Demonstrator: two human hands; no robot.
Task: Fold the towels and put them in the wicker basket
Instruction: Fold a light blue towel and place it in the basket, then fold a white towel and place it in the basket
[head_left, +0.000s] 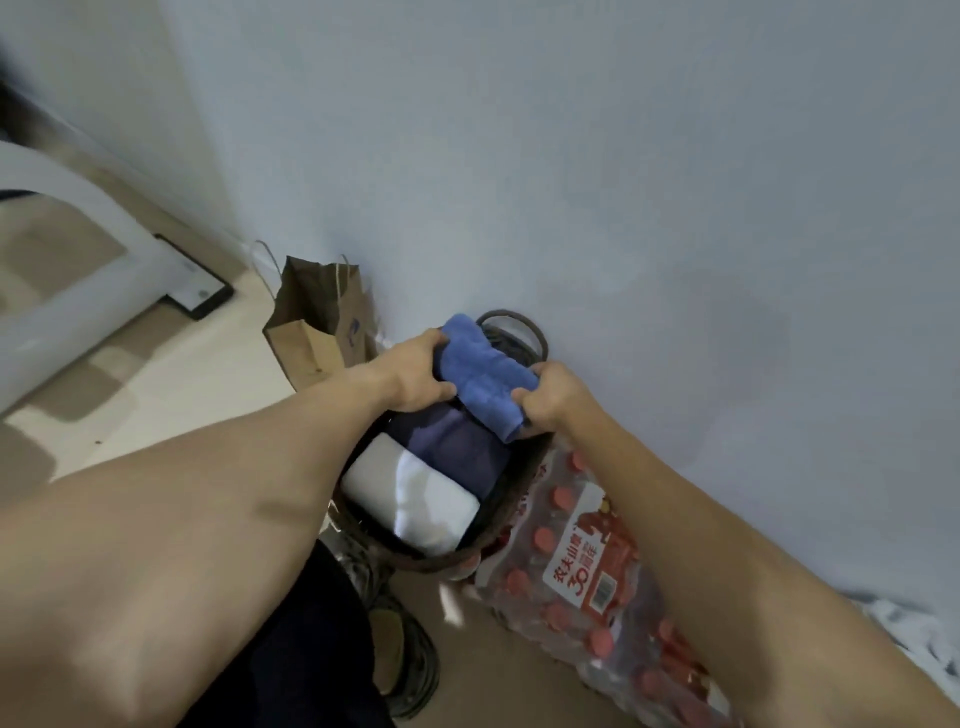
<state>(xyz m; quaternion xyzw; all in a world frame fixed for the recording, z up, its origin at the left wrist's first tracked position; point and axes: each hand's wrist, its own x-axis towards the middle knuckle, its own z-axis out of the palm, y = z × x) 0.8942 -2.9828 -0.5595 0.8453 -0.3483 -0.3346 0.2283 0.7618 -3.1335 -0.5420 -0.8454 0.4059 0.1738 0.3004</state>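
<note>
A dark wicker basket (511, 525) with a loop handle stands on the floor against the pale wall. Inside it lie a folded white towel (415, 493) at the near end and a folded dark purple towel (447, 441) behind it. Over the basket's far end I hold a folded blue towel (480, 364). My left hand (413, 371) grips its left side, and my right hand (553, 397) pinches its right edge. The far part of the basket is hidden behind the blue towel and my hands.
A shrink-wrapped pack of red-capped water bottles (587, 577) lies right of the basket, touching it. A brown paper bag (317, 322) stands left of the basket by the wall. A white appliance (62, 270) sits far left. My shoe (405, 660) is near the basket.
</note>
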